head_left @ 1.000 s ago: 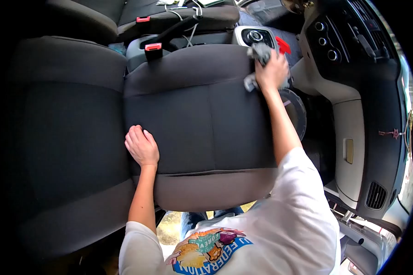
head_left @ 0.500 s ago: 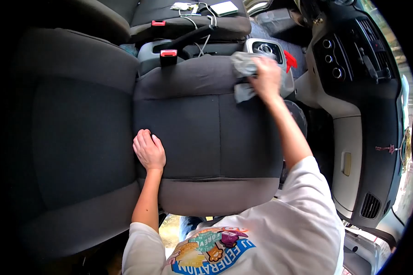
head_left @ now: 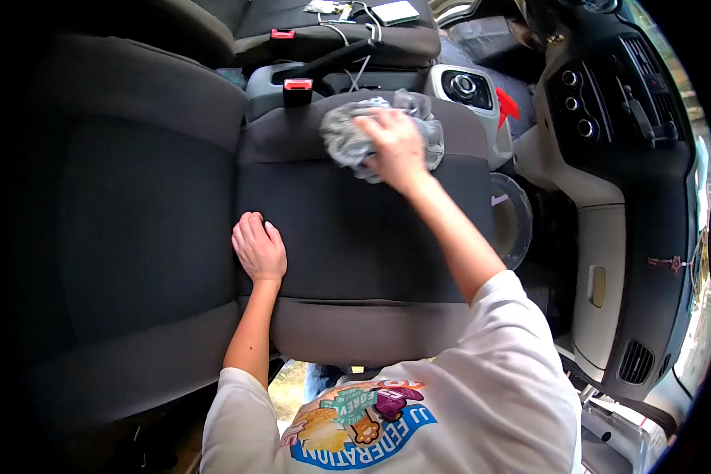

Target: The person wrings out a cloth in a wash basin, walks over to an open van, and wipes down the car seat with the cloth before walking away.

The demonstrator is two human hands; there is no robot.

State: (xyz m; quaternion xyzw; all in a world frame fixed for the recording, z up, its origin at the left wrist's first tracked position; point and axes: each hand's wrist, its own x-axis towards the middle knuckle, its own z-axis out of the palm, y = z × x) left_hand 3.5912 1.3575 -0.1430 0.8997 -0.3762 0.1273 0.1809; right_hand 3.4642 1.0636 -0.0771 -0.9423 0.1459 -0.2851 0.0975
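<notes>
My right hand [head_left: 396, 148] presses a crumpled grey cloth [head_left: 346, 138] onto the far side bolster of a dark car seat [head_left: 324, 229]. The cloth bunches out on both sides of the fingers, and the hand is slightly blurred. My left hand [head_left: 260, 248] lies on the seat cushion, close to the crease where it meets the backrest [head_left: 150, 229]. Its fingers rest loosely on the fabric, with nothing in them.
Beyond the seat are a red-topped seat belt buckle [head_left: 298, 88], the handbrake [head_left: 336, 65] and the gear console [head_left: 470, 87]. A red object [head_left: 507, 108] hangs beside the console. In the footwell stands a round clear-rimmed tub [head_left: 520, 221]. White cables and a white box [head_left: 395, 12] lie on the other seat.
My right hand has swept the cloth from the front corner of the seat back along the bolster toward the backrest. More of the tub shows now. My left hand stays in place.
</notes>
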